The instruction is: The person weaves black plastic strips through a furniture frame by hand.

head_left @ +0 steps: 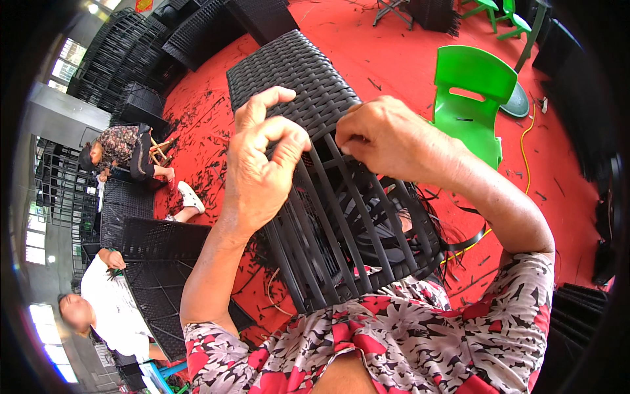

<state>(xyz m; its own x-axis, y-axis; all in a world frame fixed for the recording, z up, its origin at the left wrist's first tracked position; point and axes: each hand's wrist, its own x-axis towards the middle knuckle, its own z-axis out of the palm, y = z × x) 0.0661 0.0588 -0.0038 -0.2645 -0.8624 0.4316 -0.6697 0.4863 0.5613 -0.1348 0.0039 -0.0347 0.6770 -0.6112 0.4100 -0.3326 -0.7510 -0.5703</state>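
Note:
A black woven furniture piece [295, 72] stands in front of me, its far part covered in tight weave. Nearer to my body, bare black strips [331, 217] run lengthwise with gaps between them. My left hand [262, 151] hovers over the left side of the weave's edge, thumb and index finger pinched together, the other fingers loosely raised. At the right end of that same edge, my right hand [387, 134] is curled closed, its fingertips against the weave. Whatever either hand pinches is too small or hidden to make out.
A green plastic chair [472, 98] stands at the right, with a yellow cable [527, 157] beyond it. Black scraps litter the red floor [203, 111]. Two people work at the left, one in a white shirt [111, 308] beside a dark woven panel [164, 262]. Loose strips [459, 246] stick out at the right.

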